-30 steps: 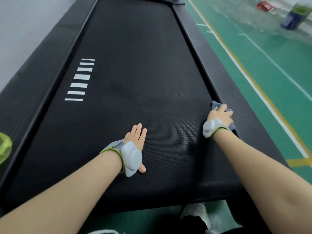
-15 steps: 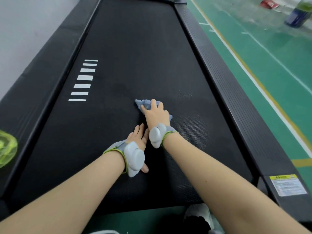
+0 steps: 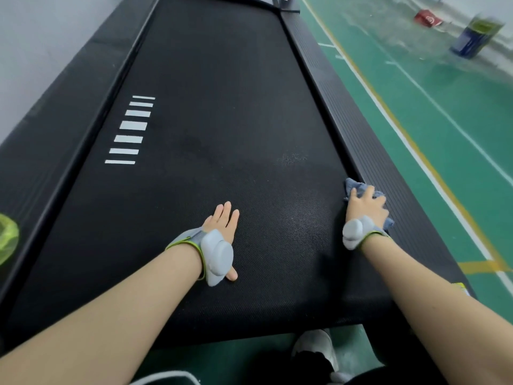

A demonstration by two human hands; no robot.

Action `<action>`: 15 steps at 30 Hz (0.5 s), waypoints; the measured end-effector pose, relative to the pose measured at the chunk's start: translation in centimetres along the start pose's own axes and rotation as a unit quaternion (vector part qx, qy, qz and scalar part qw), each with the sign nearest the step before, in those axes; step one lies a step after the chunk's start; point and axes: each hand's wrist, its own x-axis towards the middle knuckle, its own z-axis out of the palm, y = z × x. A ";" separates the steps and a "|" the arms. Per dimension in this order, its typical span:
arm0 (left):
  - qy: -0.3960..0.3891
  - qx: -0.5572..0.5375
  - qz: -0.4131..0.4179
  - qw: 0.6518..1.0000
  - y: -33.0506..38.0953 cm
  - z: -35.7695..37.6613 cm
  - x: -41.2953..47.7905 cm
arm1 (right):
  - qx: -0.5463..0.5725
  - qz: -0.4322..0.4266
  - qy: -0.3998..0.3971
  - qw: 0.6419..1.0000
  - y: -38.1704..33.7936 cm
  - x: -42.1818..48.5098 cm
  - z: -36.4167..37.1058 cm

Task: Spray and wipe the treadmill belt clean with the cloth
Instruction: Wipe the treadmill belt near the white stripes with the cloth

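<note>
The black treadmill belt (image 3: 211,112) runs away from me, with white stripes (image 3: 129,129) printed on its left side. My right hand (image 3: 366,205) presses a crumpled blue cloth (image 3: 358,187) flat against the belt's right edge, beside the ribbed side rail (image 3: 369,151). My left hand (image 3: 223,220) lies flat on the belt near the middle, fingers together, holding nothing. Both wrists carry grey strap-on devices. A faint wet speckle (image 3: 294,157) shows on the belt ahead of the cloth.
A translucent green object (image 3: 7,240) sits on the left side rail at the frame edge. Green floor with white and yellow lines lies to the right. A blue container (image 3: 474,37) and a red item (image 3: 426,19) stand far off. My white shoe (image 3: 316,347) is below the belt's end.
My right hand swept the cloth from the belt's right edge to the centre beside my left hand, then back to the right edge. My left hand stayed planted.
</note>
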 end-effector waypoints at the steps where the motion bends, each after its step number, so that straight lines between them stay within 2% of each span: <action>1: 0.003 0.007 -0.004 1.000 0.1 0.0 0.0 | 0.035 0.017 -0.005 0.999 -0.7 -0.3 -0.2; 4: 0.006 0.024 -0.014 1.000 0.4 0.0 -0.1 | 0.096 -0.032 0.024 0.995 -4.5 -1.8 -0.7; 8: 0.015 0.041 -0.023 0.999 0.7 0.1 -0.2 | 0.107 -0.199 0.030 0.974 -11.1 -5.9 -1.0; 11: 0.019 0.055 -0.028 0.998 0.8 0.3 -0.2 | 0.077 -0.300 0.067 0.949 -12.9 -7.9 -0.8; 15: 0.009 0.030 -0.025 0.999 0.7 0.1 -0.4 | 0.035 -0.286 0.086 0.954 -9.6 -5.8 -0.1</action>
